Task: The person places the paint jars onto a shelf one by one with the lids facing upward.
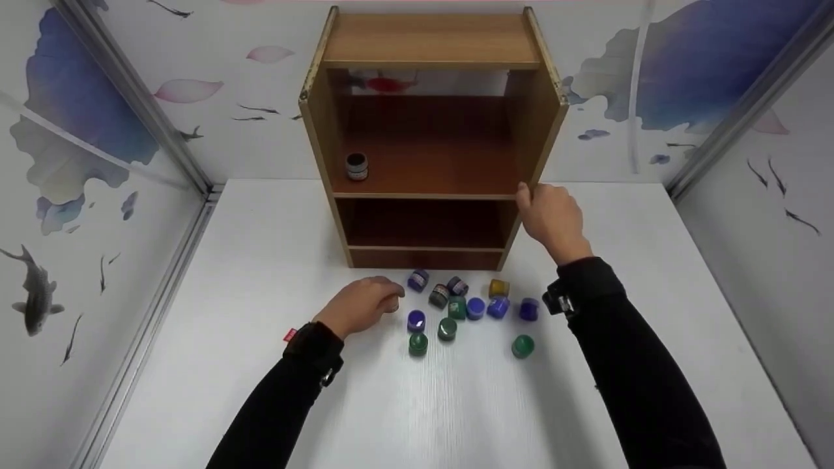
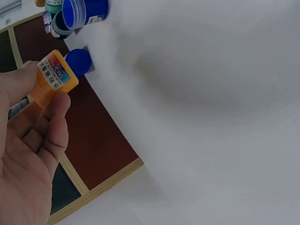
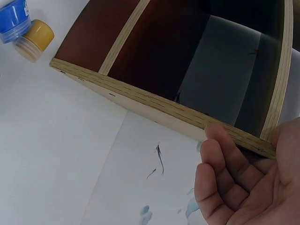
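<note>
Between thumb and fingers, my left hand (image 1: 359, 303) pinches an orange paint jar (image 2: 57, 71) with a printed label. In the head view the hand hides most of that jar, just left of a loose group of small paint jars. My right hand (image 1: 554, 218) grips the right side panel of a wooden shelf unit (image 1: 427, 257), thumb at the front edge and fingers along the outer side. A dark paint jar (image 1: 356, 167) stands at the left on the shelf's middle board (image 1: 436, 163).
In front of the unit lie several blue, green and dark jars, among them a green jar (image 1: 522, 346) apart at the right and a yellow jar (image 1: 499, 288) near the unit. Patterned wall panels (image 1: 254, 143) enclose the white table (image 1: 260, 260) at back and sides.
</note>
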A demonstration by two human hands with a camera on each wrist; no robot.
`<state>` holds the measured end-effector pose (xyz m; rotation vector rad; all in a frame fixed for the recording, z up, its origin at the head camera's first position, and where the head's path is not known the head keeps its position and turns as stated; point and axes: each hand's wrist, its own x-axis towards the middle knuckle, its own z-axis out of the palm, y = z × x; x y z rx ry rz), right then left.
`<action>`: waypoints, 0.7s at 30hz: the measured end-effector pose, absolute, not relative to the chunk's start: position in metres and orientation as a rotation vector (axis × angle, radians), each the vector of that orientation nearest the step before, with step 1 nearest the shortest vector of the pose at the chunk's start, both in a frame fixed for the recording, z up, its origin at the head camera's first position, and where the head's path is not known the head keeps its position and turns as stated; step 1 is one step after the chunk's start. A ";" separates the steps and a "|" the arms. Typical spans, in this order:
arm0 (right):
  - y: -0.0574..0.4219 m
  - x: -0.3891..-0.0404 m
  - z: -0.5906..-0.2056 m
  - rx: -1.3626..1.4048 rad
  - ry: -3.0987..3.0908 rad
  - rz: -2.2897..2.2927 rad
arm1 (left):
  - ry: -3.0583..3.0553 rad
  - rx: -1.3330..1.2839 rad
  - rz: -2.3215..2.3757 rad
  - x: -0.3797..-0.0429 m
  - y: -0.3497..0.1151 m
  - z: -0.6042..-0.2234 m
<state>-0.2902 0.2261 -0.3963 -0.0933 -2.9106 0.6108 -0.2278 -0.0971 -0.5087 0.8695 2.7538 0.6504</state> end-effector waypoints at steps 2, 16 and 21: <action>0.226 -0.291 -0.396 -0.103 -2.920 0.612 | 2.752 0.865 0.653 -0.228 -0.097 -0.507; 0.227 -0.292 -0.394 -0.083 -2.946 0.623 | 2.769 0.900 0.666 -0.230 -0.097 -0.480; 0.229 -0.292 -0.389 -0.066 -2.987 0.634 | 2.775 0.854 0.645 -0.230 -0.097 -0.469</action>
